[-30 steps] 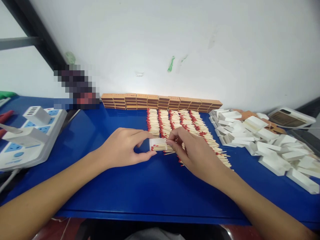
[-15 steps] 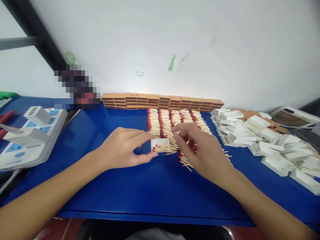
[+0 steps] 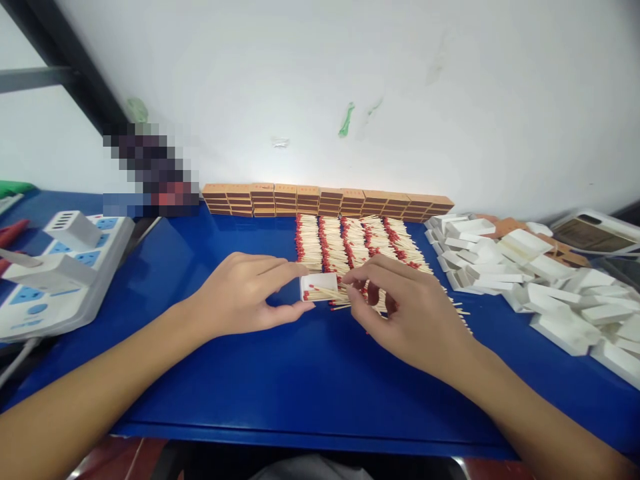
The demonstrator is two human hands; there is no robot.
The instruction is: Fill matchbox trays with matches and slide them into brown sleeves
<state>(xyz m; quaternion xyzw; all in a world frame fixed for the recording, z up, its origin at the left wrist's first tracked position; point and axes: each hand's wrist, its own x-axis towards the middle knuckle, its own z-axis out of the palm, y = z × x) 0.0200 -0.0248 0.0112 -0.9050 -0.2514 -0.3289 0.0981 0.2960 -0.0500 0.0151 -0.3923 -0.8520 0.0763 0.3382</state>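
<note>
The left hand [image 3: 245, 297] has a closed grip: thumb below and forefinger above pinch the left end of a small white cardboard tray [image 3: 319, 287], which sits on the blue counter [image 3: 300, 373] at the middle of the frame. The right hand [image 3: 410, 313] meets it from the other side, its fingertips drawn together at the tray's right end, on the sticks there. I cannot tell whether that grip has hold of any sticks or only presses on them.

The tray has a thin layer of red-tipped wooden matches [image 3: 350, 240] in it, heads to the left, and looks to me only partly filled. Just behind the hands, several long rows of the same matches run up toward the wall, so plenty lies loose. A few stray sticks poke out beneath the right hand.

Along the foot of the wall stands a line of flat brown cardboard boxes [image 3: 325, 200], stacked several high, which I take for finished ones. At the right of the frame sprawls a heap of empty white cardboard trays [image 3: 525, 280], many of them. At the left edge lies a white power strip [image 3: 60, 267] with plugs in it.

No brand or lettering is readable anywhere, on the boxes or on the strip.
</note>
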